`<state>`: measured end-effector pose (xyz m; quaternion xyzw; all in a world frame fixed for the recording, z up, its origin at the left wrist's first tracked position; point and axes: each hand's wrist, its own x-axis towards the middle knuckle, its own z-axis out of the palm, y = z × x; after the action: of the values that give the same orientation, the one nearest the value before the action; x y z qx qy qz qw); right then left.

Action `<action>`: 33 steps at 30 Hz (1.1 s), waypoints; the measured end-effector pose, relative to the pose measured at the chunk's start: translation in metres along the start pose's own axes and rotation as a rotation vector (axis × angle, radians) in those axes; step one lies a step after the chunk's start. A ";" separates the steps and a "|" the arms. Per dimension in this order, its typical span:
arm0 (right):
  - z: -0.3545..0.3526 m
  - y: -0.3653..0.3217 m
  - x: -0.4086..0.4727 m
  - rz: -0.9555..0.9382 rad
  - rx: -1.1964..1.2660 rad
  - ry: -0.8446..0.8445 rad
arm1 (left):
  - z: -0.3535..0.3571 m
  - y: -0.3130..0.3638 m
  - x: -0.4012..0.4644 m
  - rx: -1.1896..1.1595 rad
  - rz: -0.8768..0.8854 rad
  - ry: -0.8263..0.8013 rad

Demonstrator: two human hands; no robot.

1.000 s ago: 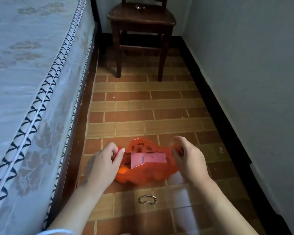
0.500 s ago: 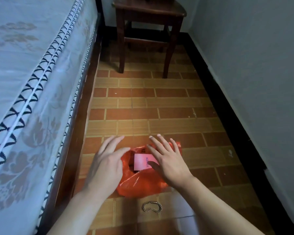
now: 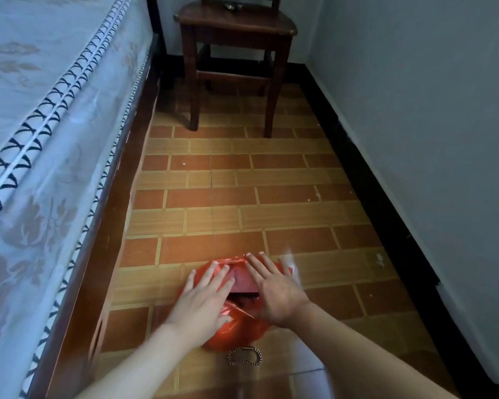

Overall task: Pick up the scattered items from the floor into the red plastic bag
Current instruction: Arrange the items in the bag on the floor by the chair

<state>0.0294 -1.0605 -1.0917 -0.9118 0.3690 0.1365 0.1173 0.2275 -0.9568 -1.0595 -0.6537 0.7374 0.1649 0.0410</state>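
Note:
The red plastic bag (image 3: 236,329) lies on the tiled floor near the bottom middle of the head view. A pink flat box (image 3: 242,279) shows through its top. My left hand (image 3: 205,300) lies flat on the bag's left side with straight fingers. My right hand (image 3: 274,292) presses flat on its right side, fingers spread over the box. A small braided bracelet (image 3: 245,356) lies on the floor just in front of the bag, touched by neither hand.
A bed with a pale patterned cover (image 3: 41,156) and a dark wooden frame runs along the left. A wooden chair (image 3: 234,53) with a small object on its seat stands at the far end. A grey wall (image 3: 429,139) with black skirting closes the right side.
Both hands let go of the bag's edges and came down flat on top of it. The bag is now flattened under them and the view has tilted up a little.

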 end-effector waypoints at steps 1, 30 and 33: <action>0.007 0.001 0.001 0.003 -0.005 -0.015 | 0.006 -0.003 0.007 0.015 -0.023 -0.027; 0.035 0.039 -0.023 0.059 -0.042 -0.087 | 0.059 -0.022 0.004 -0.114 -0.190 0.011; 0.021 0.032 -0.037 -0.047 -0.007 0.036 | 0.056 -0.003 -0.007 -0.141 -0.111 0.180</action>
<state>-0.0221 -1.0532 -1.1026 -0.9230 0.3489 0.1184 0.1107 0.2225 -0.9333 -1.1110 -0.7070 0.6873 0.1545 -0.0624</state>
